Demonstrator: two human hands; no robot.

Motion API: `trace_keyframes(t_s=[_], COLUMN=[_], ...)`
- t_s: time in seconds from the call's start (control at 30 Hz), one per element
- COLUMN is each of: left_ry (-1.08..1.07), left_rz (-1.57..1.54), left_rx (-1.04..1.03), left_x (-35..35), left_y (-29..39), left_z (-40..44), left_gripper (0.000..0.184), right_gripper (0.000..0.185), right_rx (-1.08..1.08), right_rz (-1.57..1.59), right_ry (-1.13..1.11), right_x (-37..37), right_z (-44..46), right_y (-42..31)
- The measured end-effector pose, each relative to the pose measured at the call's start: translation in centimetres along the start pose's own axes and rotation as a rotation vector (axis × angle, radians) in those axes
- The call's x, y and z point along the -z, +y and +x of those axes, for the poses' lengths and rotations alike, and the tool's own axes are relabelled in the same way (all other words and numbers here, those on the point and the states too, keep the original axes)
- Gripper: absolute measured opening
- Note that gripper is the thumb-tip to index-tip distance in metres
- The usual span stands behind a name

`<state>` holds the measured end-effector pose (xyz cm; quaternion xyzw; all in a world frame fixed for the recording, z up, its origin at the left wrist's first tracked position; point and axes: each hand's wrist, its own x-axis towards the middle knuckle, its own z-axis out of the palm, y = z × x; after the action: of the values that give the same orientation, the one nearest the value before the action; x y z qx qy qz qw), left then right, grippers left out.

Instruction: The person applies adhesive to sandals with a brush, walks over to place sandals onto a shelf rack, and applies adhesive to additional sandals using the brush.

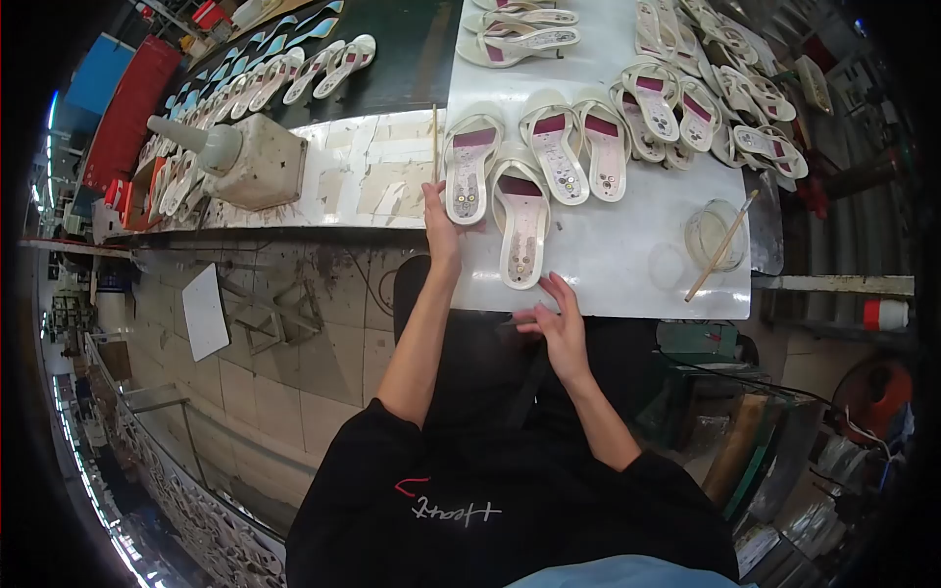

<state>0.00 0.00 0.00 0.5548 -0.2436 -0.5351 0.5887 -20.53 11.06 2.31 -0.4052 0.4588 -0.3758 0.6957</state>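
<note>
At the table's near edge, my left hand [443,230] is closed around the near end of a white thong sandal [469,181]; its fingers lie along the sandal's left side and the grip is partly hidden. A thin stick [435,142] lies just beyond those fingertips. My right hand [559,331] is open, fingers apart, holding nothing, just below another white sandal [522,235] with a maroon patch on its insole. Right behind that one, two similar sandals, a middle one [557,152] and a right one [605,152], sit side by side.
A round clear dish [714,238] with a brush [723,247] across it stands at right. More sandals crowd the back right [676,103] and back left [265,83]. A stained container with a grey cone [257,162] stands at left. A stool frame [274,314] is on the floor.
</note>
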Motion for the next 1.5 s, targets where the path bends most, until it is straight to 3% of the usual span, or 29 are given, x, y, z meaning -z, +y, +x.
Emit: trace_keyframes(t_s=[0.07, 0.17, 0.33, 0.43, 0.5, 0.57, 0.63, 0.67, 0.7, 0.77, 0.8, 0.9, 0.93, 1.03, 1.07, 1.17, 1.3, 1.5], left_ry=[0.068, 0.043, 0.156, 0.043, -0.169, -0.109, 0.151, 0.286, 0.302, 0.250, 0.198, 0.050, 0.028, -0.036, 0.006, -0.008, -0.039, -0.134], left_rz=[-0.038, -0.213, -0.174, -0.112, -0.050, -0.120, 0.350, 0.323, 0.320, 0.562, 0.623, 1.063, 1.141, 1.267, 1.261, 1.356, 1.352, 1.481], left_rx=[-0.094, -0.109, -0.053, -0.017, 0.088, 0.106, -0.237, -0.263, -0.269, -0.519, -0.491, -0.408, -0.478, -0.434, -0.522, -0.391, -0.439, -0.245], left_x=[0.4, 0.9, 0.9, 1.4, 2.8, 2.8, 3.1, 2.7, 2.2, 1.6, 0.7, -1.7, -2.3, -3.5, -3.5, -3.6, -3.7, -4.0], left_y=[-0.1, -2.0, -2.4, -2.4, -2.2, -2.2, -1.4, -0.3, 0.8, 2.7, 3.6, 5.7, 5.5, 4.7, 4.3, 4.5, 4.6, 4.9], left_z=[-1.8, -4.8, -9.8, -10.3, -9.2, -8.5, -7.2, -7.4, -7.2, -6.1, -5.7, -4.8, -4.3, -2.5, -2.2, -1.9, -1.5, 0.0], left_gripper=[0.083, 0.075, 0.076, 0.078, 0.082, 0.073, 0.060, 0.043, 0.043, 0.031, 0.025, 0.037, 0.036, 0.031, 0.028, 0.031, 0.034, 0.041], right_gripper=[0.056, 0.056, 0.055, 0.055, 0.051, 0.047, 0.035, 0.025, 0.021, 0.021, 0.020, 0.022, 0.021, 0.017, 0.014, 0.011, 0.012, 0.013], right_rx=[0.172, 0.216, 0.249, 0.257, 0.224, 0.199, 0.247, 0.366, 0.454, 0.407, 0.402, 0.395, 0.414, 0.462, 0.477, 0.591, 0.610, 0.637], right_rz=[0.131, 0.220, 0.161, 0.143, 0.190, 0.241, -0.079, -0.273, -0.391, -0.373, -0.361, -0.320, -0.350, -0.427, -0.474, -0.566, -0.585, -0.619], right_ry=[0.012, 0.076, 0.131, 0.118, 0.108, 0.099, 0.099, 0.231, 0.308, 0.295, 0.294, 0.319, 0.325, 0.334, 0.332, 0.355, 0.396, 0.406], right_x=[-1.2, -1.8, -2.7, -2.2, -1.9, -0.8, 1.7, 2.6, 3.5, 5.1, 5.6, 5.2, 4.9, 5.1, 5.5, 4.8, 4.4, 4.3], right_z=[1.1, 2.9, 4.3, 4.4, 4.1, 4.2, 5.1, 5.6, 6.2, 6.9, 7.0, 7.3, 7.1, 7.3, 7.3, 7.3, 6.9, 6.7], right_y=[0.7, 0.0, 0.6, 0.7, 0.0, 0.0, 0.9, 1.0, 1.0, 1.3, 1.4, 1.8, 1.8, 1.9, 2.0, 1.4, 0.6, 0.2])
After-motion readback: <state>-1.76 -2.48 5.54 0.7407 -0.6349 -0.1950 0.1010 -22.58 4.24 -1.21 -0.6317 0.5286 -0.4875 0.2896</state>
